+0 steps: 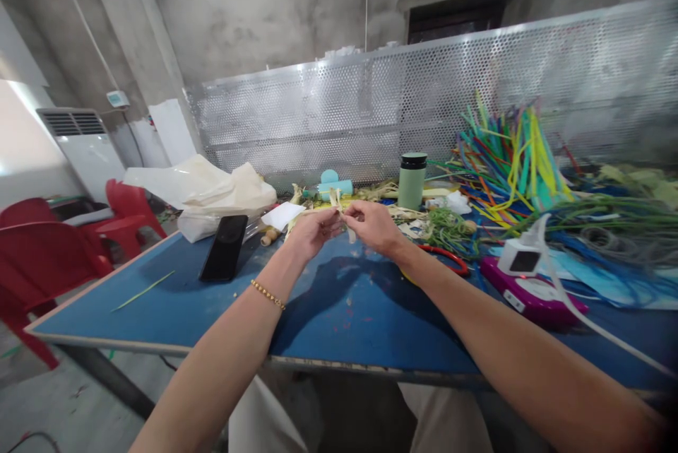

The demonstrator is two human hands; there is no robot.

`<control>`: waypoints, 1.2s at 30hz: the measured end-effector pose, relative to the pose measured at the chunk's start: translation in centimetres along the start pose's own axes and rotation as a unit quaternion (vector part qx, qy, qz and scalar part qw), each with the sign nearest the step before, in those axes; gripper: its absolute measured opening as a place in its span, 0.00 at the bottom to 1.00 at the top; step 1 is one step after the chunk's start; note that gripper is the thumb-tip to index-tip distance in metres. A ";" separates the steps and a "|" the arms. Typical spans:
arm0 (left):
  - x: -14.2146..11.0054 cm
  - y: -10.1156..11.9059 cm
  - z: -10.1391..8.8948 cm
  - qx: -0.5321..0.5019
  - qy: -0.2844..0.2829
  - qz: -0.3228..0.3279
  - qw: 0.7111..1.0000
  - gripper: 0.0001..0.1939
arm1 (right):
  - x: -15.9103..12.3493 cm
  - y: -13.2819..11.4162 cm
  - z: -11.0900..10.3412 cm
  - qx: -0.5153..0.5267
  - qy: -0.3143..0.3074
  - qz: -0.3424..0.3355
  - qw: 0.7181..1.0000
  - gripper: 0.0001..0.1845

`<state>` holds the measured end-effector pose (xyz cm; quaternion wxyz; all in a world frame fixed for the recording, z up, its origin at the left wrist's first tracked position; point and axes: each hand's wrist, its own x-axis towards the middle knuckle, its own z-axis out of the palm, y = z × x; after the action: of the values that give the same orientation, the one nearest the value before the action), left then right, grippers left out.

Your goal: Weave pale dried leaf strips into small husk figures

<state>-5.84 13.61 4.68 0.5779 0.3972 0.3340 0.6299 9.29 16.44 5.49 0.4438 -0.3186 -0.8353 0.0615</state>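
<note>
My left hand and my right hand meet above the far middle of the blue table. Between their fingertips is a small pale husk-like strip, its upper end sticking up above the fingers. Both hands are closed on it, thumbs and fingers pinched together. A short tail of it hangs below the right fingertips. Just behind the hands lie loose pale husk pieces and a light-blue cylindrical object. A white card is left of my left hand.
On the blue table, a black phone and plastic bags are left. A green tumbler, colored strips, a red ring and a purple power strip with white cable are right. A perforated metal screen stands behind.
</note>
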 end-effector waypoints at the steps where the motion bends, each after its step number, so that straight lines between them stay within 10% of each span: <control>1: 0.0 0.1 0.0 0.007 -0.001 -0.002 1.000 0.06 | -0.1 -0.1 -0.1 0.008 -0.004 0.001 1.000 0.06; 20: -0.2 0.6 -0.3 0.051 -0.040 0.008 0.998 0.09 | 0.2 -0.1 -0.1 0.103 -0.021 0.064 0.992 0.05; 28: 0.2 0.2 -0.4 0.044 -0.019 0.093 0.994 0.12 | -0.4 -1.2 -0.4 0.287 -0.096 0.144 0.942 0.12; 36: 0.2 0.4 -0.5 0.006 -0.024 0.054 0.998 0.10 | -0.4 -1.8 -0.4 0.302 -0.034 0.186 0.934 0.08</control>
<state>-6.50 13.78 4.84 0.5490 0.4330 0.3017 0.6481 8.94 14.73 6.13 0.4707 -0.3171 -0.7177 0.4036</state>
